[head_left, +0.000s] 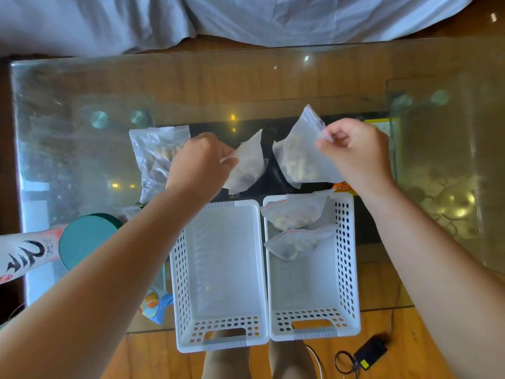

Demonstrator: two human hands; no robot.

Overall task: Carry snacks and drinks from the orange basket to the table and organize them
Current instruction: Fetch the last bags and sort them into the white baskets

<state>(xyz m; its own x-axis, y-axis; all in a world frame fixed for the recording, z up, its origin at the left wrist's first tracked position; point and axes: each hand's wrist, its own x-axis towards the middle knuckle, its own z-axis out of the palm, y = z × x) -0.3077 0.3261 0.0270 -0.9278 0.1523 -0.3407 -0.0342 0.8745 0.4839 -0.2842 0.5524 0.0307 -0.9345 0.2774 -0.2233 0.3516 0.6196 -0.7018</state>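
Two white perforated bins stand side by side at the near edge of the glass table point(246, 83). The left bin point(218, 272) holds nothing. The right bin point(347, 258) holds two clear zip bags of snacks point(296, 214). My left hand point(199, 165) pinches the corner of a small clear snack bag point(248, 165) above the table, beyond the left bin. My right hand point(358, 154) pinches the top of a larger clear bag of pale snacks point(297, 157) beyond the right bin. Another clear snack bag point(155, 160) lies flat on the table to the left. No orange basket is in view.
A teal round lid point(84, 239) and a white-and-pink drink can point(24, 255) sit at the left. A blue-and-orange snack packet point(155, 305) lies near the left bin. A black adapter with cable point(369, 351) lies on the wooden floor. Grey cloth point(246, 15) lies beyond the table.
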